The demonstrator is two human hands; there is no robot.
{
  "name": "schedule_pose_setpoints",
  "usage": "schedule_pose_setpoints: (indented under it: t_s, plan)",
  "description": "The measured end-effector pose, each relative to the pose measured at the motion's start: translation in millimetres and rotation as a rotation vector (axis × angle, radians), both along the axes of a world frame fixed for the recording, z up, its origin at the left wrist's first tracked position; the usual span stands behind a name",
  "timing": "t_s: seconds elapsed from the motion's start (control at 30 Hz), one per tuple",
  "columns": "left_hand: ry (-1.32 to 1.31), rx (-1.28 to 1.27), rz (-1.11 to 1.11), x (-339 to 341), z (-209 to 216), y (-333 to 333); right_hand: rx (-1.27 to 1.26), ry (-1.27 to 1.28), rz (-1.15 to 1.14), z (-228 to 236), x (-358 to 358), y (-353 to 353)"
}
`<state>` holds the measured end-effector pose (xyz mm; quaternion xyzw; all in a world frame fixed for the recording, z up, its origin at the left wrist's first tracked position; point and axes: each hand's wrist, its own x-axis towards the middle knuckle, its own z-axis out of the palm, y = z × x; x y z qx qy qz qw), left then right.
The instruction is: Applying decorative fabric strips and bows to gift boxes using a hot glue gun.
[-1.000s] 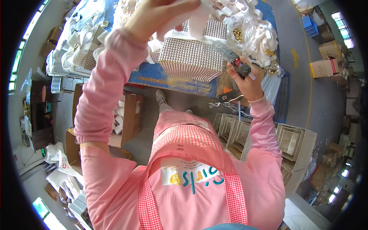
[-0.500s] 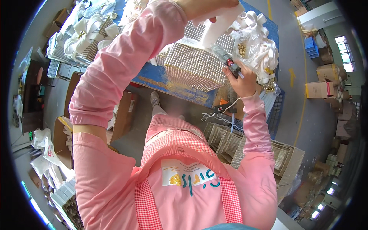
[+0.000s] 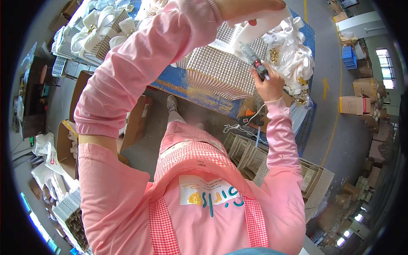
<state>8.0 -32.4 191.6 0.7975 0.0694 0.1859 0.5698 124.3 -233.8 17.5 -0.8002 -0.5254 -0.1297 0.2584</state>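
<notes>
My left hand reaches across the table at the top edge of the view, partly cut off. Its fingers close over a wide white fabric strip, the thumb on its near side. Under it stands a box covered in rows of shiny, pearl-like beads. Beside the box's right corner, my right hand is wrapped round a slim tool with a clear greyish front, a red band and a dark grip. The tool's front points up and left over the box top. What the tool is, I cannot make out.
White fabric bows and plastic wrap lie right of the box on the blue table. More bow-topped beaded boxes stand at the left. Below the edge are a white cord, beaded trays and a cardboard carton.
My left hand has shifted right with the white fabric strip. My right hand keeps hold of the tool, raised a little. The whole view has shifted slightly.
</notes>
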Motion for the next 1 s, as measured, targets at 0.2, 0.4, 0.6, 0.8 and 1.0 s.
schedule_pose_setpoints:
  t_s: [0.2, 0.4, 0.6, 0.8, 1.0]
  plan:
    - [-0.003, -0.014, -0.007, 1.9, -2.7, 1.9, -0.113, 0.008, -0.037, -18.8, 8.9, 2.9]
    - [0.0, -0.036, 0.004, -5.7, 5.4, -4.3, -0.174, 0.008, -0.049, -33.1, 13.6, 7.5]
    - [-0.018, 0.044, -0.008, -42.1, -10.2, -17.7, -0.132, 0.543, -0.067, -43.8, 19.3, -13.4]
    - [0.321, -0.499, -0.142, -131.2, -83.5, -62.3, 0.183, 1.188, -0.118, -37.8, -9.7, -67.0]
    - [0.557, -0.544, -0.001, -164.0, -203.4, -108.9, 0.369, 0.939, -0.408, -93.3, -24.6, -60.9]
